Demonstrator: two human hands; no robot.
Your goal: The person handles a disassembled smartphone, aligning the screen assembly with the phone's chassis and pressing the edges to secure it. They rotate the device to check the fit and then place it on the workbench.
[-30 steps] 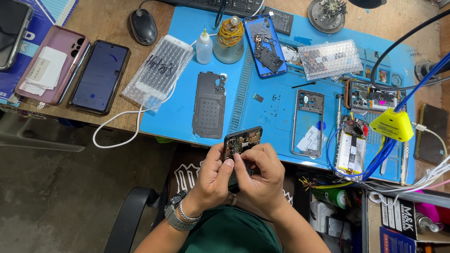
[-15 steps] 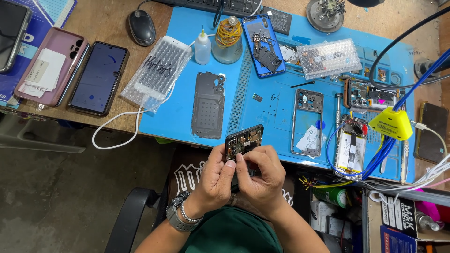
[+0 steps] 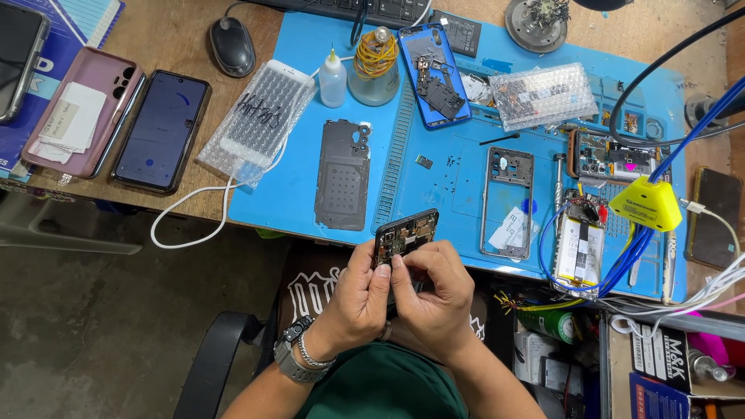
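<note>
little has moved since half a second ago: both hands remain clasped on the opened phone [image 3: 405, 235] in front of the person's chest, just off the near edge of the blue work mat [image 3: 450, 167], and the phone's tilt looks the same. the left hand [image 3: 358, 299] wraps the lower part of the phone from the left, thumb lying up along its side. the right hand [image 3: 434, 291] covers it from the right, thumb and forefinger pinched together on the exposed board near the phone's middle; whether they pinch a small part or only press, i cannot tell. only the upper end of the phone, with its bare circuitry, shows above the fingers.

just beyond the grip, up and to the left, a dark back panel [image 3: 342, 174] lies flat on the mat. up and to the right lies a grey phone frame [image 3: 508, 203], and farther right a phone with cables clipped to it [image 3: 578, 247]. well beyond the grip stand a small squeeze bottle [image 3: 333, 78] and a glass jar [image 3: 375, 68]. far to the left, off the mat, a dark phone [image 3: 161, 129] rests beside a pink case [image 3: 84, 109].
</note>
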